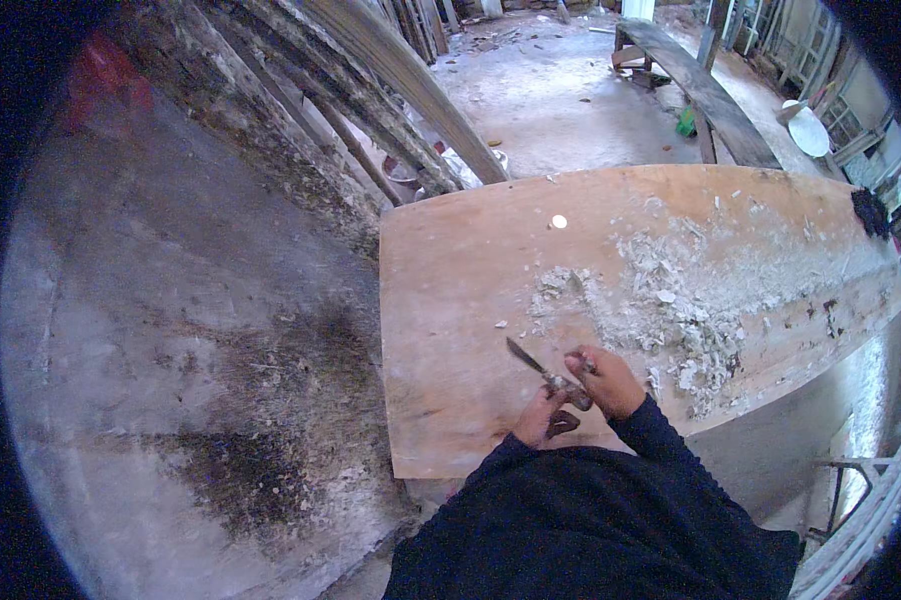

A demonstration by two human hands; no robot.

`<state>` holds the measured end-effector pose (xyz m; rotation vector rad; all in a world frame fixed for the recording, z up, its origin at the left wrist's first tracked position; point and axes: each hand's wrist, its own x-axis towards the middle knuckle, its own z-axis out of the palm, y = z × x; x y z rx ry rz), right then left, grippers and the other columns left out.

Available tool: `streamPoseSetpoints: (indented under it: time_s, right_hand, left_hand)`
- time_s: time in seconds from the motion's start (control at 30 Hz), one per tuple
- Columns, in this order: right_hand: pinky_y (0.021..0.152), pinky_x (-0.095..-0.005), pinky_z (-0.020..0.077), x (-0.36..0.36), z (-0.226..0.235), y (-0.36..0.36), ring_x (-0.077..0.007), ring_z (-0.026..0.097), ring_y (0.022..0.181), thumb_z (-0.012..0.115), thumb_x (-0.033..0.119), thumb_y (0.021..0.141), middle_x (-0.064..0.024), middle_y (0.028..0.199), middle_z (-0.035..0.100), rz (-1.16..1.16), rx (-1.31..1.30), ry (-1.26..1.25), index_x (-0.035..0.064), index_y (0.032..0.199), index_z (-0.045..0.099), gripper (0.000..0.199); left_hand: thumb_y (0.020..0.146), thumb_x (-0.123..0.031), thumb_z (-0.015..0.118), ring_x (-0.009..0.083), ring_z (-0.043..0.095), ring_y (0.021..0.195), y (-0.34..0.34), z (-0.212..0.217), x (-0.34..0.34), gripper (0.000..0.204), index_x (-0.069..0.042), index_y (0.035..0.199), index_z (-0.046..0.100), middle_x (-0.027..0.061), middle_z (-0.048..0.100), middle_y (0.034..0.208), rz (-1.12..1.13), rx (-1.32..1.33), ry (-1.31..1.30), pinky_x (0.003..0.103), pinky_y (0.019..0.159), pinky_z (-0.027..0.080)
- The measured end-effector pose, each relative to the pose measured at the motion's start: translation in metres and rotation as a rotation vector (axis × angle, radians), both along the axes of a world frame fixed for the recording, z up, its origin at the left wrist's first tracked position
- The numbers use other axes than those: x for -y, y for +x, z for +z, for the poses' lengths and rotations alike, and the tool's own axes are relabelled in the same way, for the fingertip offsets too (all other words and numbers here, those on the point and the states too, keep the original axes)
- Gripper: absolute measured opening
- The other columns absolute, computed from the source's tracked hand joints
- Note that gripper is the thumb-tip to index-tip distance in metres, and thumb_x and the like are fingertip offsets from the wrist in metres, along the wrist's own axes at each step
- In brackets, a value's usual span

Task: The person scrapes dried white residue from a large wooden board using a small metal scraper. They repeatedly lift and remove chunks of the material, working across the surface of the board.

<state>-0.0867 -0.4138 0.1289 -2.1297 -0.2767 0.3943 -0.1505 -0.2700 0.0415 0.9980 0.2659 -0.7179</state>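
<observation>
Head view, tool: we see a narrow scraper (526, 358) with a dark pointed blade angled up and to the left, lying low over the wooden tabletop (450, 300) near its front edge.
Head view, right hand (606, 381): our grip is closed around the rear end of the tool's handle.
Head view, left hand (538, 417): it curls closed on the handle from below, just beside the right hand; the two touch around the tool.
Head view, debris: white paint flakes (670, 310) lie in a heap right of the blade, close to it but apart from its tip.
Head view, surroundings: weathered planks (390, 80) lean at upper left; a long bench (710, 100) stands well behind.
Handling: we judge the scraper light, stiff and sharp-edged, so the handle is the safe hold. The flakes look brittle and crumbly.
</observation>
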Motion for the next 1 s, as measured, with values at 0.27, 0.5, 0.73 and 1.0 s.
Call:
streamPoseSetpoints:
  time_s: [0.27, 0.5, 0.73, 1.0]
  right_hand:
    - [0.056, -0.036, 0.0444, -0.041, -0.029, 0.035, -0.0299, 0.055, 0.059, 0.047, 0.04, 0.086, -0.0129, 0.066, 0.058, -0.028, 0.107, 0.118, 0.0032, 0.079, 0.056, 0.038]
    - [0.05, -0.0232, 0.0465, -0.087, -0.097, 0.074, -0.0102, 0.056, 0.054, 0.061, 0.023, 0.082, -0.0012, 0.059, 0.055, -0.152, -0.081, 0.43, 0.0031, 0.076, 0.057, 0.022]
    - [0.042, -0.0227, 0.0438, 0.045, -0.104, 0.127, -0.01, 0.055, 0.048, 0.062, 0.025, 0.08, -0.0035, 0.058, 0.057, -0.54, 0.229, 0.311, 0.0019, 0.075, 0.059, 0.024]
    - [0.05, -0.0294, 0.0422, 0.141, -0.047, 0.096, -0.0163, 0.053, 0.053, 0.063, 0.03, 0.079, -0.0093, 0.061, 0.054, -0.922, 0.675, -0.227, 0.0028, 0.071, 0.054, 0.029]
  left_hand:
    - [0.08, -0.02, 0.047, 0.0258, 0.058, 0.082, -0.06, -0.012, -0.051, 0.019, -0.005, 0.09, 0.052, 0.011, 0.06, 0.087, 0.457, -0.088, -0.257, 0.042, 0.079, 0.048]
    - [0.078, -0.022, 0.048, 0.0253, 0.059, 0.056, -0.083, -0.021, -0.074, 0.029, -0.005, 0.102, 0.046, 0.0087, 0.053, 0.077, 0.67, -0.157, -0.13, 0.042, 0.054, 0.053]
    - [0.08, -0.022, 0.046, 0.0201, 0.057, 0.05, -0.071, 0.002, -0.068, 0.033, -0.005, 0.108, 0.046, 0.0064, 0.049, 0.074, 0.465, -0.142, 0.111, 0.034, 0.045, 0.051]
    - [0.082, -0.019, 0.045, 0.0128, 0.051, 0.046, -0.056, -0.012, -0.059, 0.031, 0.0, 0.106, 0.05, 0.0017, 0.046, 0.065, 0.212, 0.013, 0.225, 0.028, 0.045, 0.048]
